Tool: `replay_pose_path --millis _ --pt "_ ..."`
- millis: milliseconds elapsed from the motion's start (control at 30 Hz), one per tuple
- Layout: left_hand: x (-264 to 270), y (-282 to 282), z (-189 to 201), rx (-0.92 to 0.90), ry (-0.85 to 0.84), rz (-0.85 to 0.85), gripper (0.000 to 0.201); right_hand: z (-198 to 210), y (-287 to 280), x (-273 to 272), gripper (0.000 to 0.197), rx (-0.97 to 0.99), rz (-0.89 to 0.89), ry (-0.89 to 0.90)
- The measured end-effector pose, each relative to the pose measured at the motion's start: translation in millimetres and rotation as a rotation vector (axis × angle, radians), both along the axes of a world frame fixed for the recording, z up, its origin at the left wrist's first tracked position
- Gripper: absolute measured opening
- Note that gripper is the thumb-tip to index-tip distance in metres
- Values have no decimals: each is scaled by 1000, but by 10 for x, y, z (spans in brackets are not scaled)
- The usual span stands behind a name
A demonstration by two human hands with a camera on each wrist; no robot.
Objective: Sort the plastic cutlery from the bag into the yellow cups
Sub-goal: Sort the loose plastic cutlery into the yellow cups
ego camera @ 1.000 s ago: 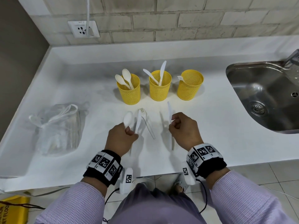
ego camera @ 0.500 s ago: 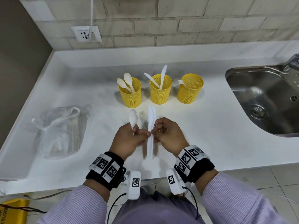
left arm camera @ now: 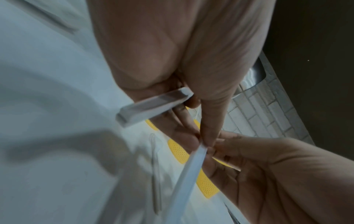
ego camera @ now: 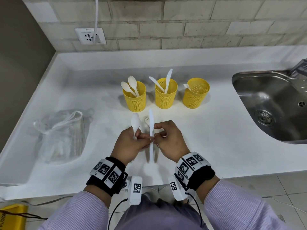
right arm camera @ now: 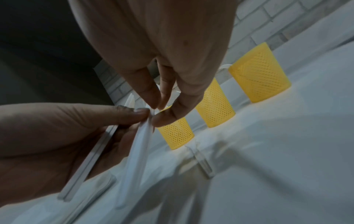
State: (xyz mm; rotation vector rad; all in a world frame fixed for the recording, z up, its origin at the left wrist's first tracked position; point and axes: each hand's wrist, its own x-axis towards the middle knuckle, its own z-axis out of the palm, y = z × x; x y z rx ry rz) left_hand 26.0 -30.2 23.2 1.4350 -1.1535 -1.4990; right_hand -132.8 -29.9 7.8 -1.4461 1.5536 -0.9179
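Three yellow mesh cups stand in a row: the left cup (ego camera: 135,100) has two spoons, the middle cup (ego camera: 165,97) two knives, the right cup (ego camera: 195,95) one fork. In front of them my left hand (ego camera: 142,138) grips a white spoon (ego camera: 135,123) and its thumb also pinches the white knife (ego camera: 151,130). My right hand (ego camera: 157,133) pinches the same knife from the right. I cannot tell whether a second knife lies stacked against it. In the wrist views the spoon handle (left arm camera: 153,106) and the knife handle (right arm camera: 138,151) cross the palms. A white fork (ego camera: 146,120) lies on the counter behind the hands.
The clear plastic bag (ego camera: 63,135) lies crumpled on the white counter (ego camera: 207,138) at the left, with some cutlery faintly visible inside. A steel sink (ego camera: 274,105) is set in at the right. A wall socket (ego camera: 90,36) with a cable sits on the brick wall.
My hands have come together. The right hand carried its knife left to the left hand, and both now pinch it, blade pointing away. The fork has stayed on the counter.
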Motion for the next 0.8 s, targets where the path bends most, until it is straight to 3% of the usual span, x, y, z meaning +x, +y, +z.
replay_pose_path --millis 367,567,667,800 --pt "156 -44 -66 -11 -30 148 46 -48 -494 -17 37 168 69 435" --pt "201 -38 -76 -10 -38 175 45 -156 -653 154 33 169 198 776" --pt "211 -30 -82 -20 -47 165 44 -157 -684 200 38 188 223 815" --pt "226 -32 -103 -29 -91 144 43 -92 -698 195 18 194 258 857"
